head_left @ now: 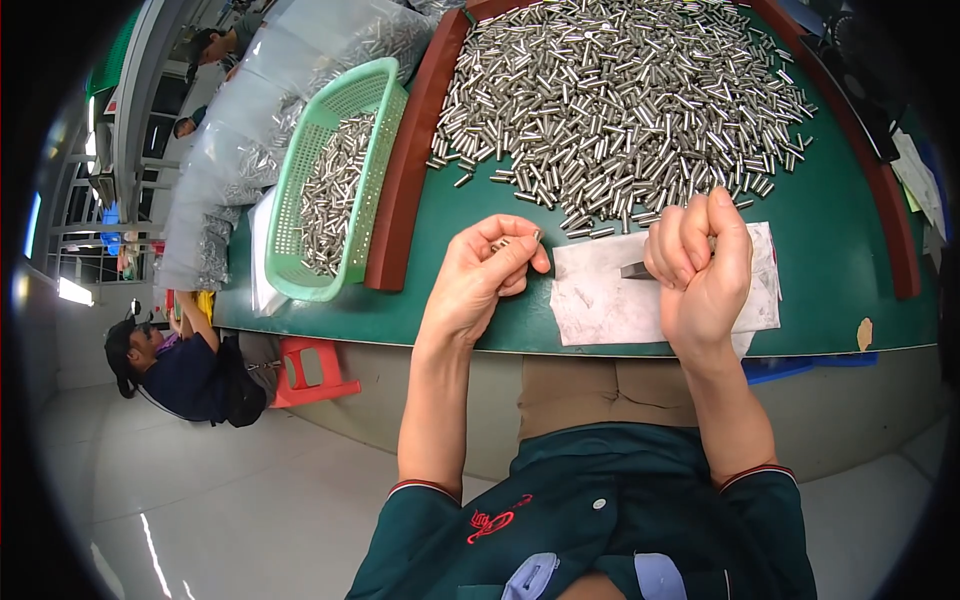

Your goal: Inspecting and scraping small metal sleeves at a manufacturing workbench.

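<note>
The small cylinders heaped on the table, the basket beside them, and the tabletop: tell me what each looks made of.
Small cylinders: metal by the look, likely steel, bright silver with sharp glints.
Basket: moulded plastic, mint green, with perforated walls.
Tabletop: a dull green mat, maybe rubber or vinyl, matte with no glare, edged by a reddish-brown rim, possibly wood.

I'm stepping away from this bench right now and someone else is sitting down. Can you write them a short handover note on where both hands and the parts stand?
Left hand: closed around a few small metal pins, pinched at the fingertips.
Right hand: curled in a loose fist over the white paper sheet; whether it holds anything cannot be seen. A small dark metal piece lies on the sheet beside it.
Parts: a large pile of loose pins on the green table; more pins in the green plastic basket at left.
Done: the basket is partly filled.
Left: most of the pile.
</note>
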`<state>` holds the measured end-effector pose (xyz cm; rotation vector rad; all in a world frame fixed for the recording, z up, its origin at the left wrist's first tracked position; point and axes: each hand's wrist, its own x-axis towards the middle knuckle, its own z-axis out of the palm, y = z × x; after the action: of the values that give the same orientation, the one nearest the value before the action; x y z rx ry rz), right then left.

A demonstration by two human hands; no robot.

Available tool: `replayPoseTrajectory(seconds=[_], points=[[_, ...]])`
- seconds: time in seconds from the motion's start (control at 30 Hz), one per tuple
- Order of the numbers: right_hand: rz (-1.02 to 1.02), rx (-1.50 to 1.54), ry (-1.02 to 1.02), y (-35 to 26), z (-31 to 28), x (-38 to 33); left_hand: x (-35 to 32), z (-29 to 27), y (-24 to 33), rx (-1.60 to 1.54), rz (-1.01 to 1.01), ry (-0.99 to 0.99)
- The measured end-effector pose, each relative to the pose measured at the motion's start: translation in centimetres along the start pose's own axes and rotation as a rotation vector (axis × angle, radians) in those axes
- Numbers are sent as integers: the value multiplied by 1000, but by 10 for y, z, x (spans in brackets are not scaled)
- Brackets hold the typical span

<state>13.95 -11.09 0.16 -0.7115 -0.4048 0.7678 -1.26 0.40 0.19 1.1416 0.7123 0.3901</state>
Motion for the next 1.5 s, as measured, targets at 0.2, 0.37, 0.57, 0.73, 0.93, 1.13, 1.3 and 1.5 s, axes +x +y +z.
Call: replayPoseTrajectory(seconds=[0.2, 0.37, 0.57, 0.73, 0.93, 1.13, 1.3, 1.5], points=[[-5, 5, 13, 0, 1, 0, -1, 0, -4, 16, 54, -6], [10, -23, 13, -1, 1, 0, 0, -3, -4, -10, 59, -46], [-10, 10, 17, -1, 1, 0, 0, -4, -6, -20, 66, -63], [-8, 25, 14, -1, 2, 0, -1, 0, -2, 25, 38, -51], [15, 13, 21, -2, 1, -1, -12, 38, -7, 513, 152, -101], [11, 25, 53, -1, 1, 1, -10, 65, -12, 1164, 443, -26], [47, 108, 65, -7, -4, 1, -15, 62, -9, 1135, 407, 9], [93, 147, 43, -8, -5, 0, -15, 61, -17, 1087, 436, 68]])
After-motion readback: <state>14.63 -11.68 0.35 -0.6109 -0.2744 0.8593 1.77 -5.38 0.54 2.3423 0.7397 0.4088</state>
